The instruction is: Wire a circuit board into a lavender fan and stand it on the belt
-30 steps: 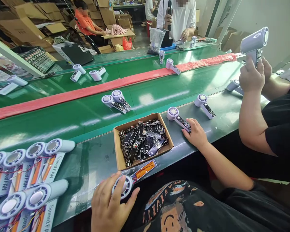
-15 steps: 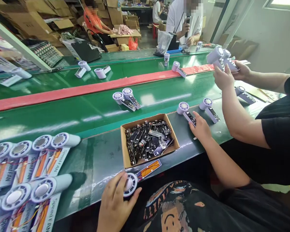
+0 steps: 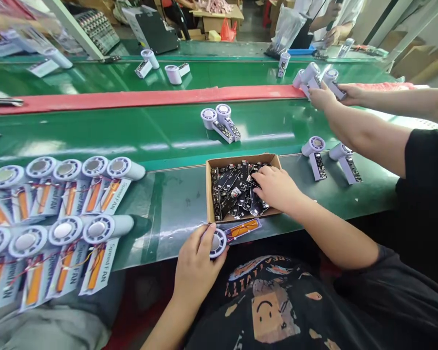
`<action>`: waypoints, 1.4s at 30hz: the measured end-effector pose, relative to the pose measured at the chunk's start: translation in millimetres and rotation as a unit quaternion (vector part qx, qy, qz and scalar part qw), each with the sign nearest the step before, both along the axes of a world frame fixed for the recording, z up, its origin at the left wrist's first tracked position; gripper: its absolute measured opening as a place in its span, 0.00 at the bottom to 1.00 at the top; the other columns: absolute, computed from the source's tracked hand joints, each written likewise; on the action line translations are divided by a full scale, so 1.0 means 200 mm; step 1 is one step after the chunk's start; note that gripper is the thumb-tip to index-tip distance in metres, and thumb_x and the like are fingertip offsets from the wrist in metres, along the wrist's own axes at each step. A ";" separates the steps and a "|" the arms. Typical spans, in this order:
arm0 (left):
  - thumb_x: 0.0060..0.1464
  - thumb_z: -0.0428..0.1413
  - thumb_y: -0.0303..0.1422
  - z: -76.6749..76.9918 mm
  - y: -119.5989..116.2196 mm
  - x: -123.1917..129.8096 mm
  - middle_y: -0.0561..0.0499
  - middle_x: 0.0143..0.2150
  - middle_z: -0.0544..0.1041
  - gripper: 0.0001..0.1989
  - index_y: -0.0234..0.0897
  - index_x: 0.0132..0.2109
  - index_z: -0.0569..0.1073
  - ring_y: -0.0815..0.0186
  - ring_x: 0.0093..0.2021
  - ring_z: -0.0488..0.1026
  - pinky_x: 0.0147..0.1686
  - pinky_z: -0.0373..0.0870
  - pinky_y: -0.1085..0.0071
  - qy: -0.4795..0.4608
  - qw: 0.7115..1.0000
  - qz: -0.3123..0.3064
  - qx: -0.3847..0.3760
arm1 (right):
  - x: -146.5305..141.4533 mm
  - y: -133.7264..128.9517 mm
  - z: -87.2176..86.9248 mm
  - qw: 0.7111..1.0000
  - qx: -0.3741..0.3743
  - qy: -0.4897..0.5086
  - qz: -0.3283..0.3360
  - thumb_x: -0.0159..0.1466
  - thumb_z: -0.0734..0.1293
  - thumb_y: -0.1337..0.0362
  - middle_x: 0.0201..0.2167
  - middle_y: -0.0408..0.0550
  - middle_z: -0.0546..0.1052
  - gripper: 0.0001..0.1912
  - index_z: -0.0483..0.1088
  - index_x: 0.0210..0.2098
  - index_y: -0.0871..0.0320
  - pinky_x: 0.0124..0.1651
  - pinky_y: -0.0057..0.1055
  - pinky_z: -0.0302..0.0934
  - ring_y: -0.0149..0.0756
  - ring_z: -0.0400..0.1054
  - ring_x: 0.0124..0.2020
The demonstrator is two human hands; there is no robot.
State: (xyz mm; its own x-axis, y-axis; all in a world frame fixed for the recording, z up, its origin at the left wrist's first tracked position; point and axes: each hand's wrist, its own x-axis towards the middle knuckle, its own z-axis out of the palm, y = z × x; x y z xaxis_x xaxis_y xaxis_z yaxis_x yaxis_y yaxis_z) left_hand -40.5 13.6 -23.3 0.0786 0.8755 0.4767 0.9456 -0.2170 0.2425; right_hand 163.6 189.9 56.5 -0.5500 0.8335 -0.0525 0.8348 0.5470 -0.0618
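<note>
Just changed: the right hand (image 3: 276, 190), on a fan body at the belt edge a moment ago, now down inside the shallow cardboard box (image 3: 241, 159), at about 12 o'clock from the wearer, with fingers bent loosely over the pile of black circuit boards (image 3: 228, 187). Contact with the boards clear, but a firm grip on any single board impossible to tell from this view. At about 7 o'clock, the left hand (image 3: 197, 265), closed around the round fan head (image 3: 218, 243), with the fan head at the fingertips and just below the near wall of the box. Just beside it, toward 3 o'clock from that hand, a flat card with orange strip (image 3: 243, 230), lying against the box. All of this on the green conveyor surface (image 3: 175, 206). At about 10 o'clock, two rows of fans on printed cards (image 3: 65, 194), neatly side by side. At about 2 o'clock, two fan bodies with boards (image 3: 316, 158), standing well apart from the right hand. Farther away at 1 o'clock, the co-worker's hands (image 3: 323, 97), around two fan units (image 3: 330, 80), just beside the long red strip (image 3: 131, 99) along the belt.
</note>
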 end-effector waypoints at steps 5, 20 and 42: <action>0.58 0.59 0.38 -0.01 0.00 -0.01 0.36 0.55 0.68 0.28 0.34 0.61 0.60 0.51 0.54 0.71 0.51 0.74 0.54 -0.093 0.995 -0.021 -0.012 | 0.05 -0.02 0.06 0.973 0.040 0.224 0.049 0.67 0.61 0.69 0.42 0.53 0.77 0.11 0.74 0.46 0.60 0.50 0.38 0.65 0.41 0.71 0.45; 0.60 0.56 0.34 0.05 0.02 0.06 0.49 0.42 0.78 0.11 0.43 0.50 0.66 0.60 0.47 0.74 0.59 0.62 0.52 -0.185 0.966 -0.170 0.056 | -0.01 -0.54 -0.11 0.896 0.158 0.284 0.301 0.67 0.62 0.71 0.27 0.42 0.75 0.08 0.70 0.33 0.57 0.34 0.31 0.56 0.32 0.63 0.28; 0.61 0.55 0.28 0.16 0.00 0.11 0.49 0.37 0.75 0.08 0.37 0.45 0.77 0.68 0.28 0.71 0.24 0.64 0.72 0.032 0.998 -0.038 -0.040 | 0.03 -0.44 -0.14 0.968 0.007 0.233 0.094 0.69 0.62 0.63 0.33 0.43 0.77 0.12 0.76 0.34 0.55 0.43 0.37 0.46 0.36 0.61 0.37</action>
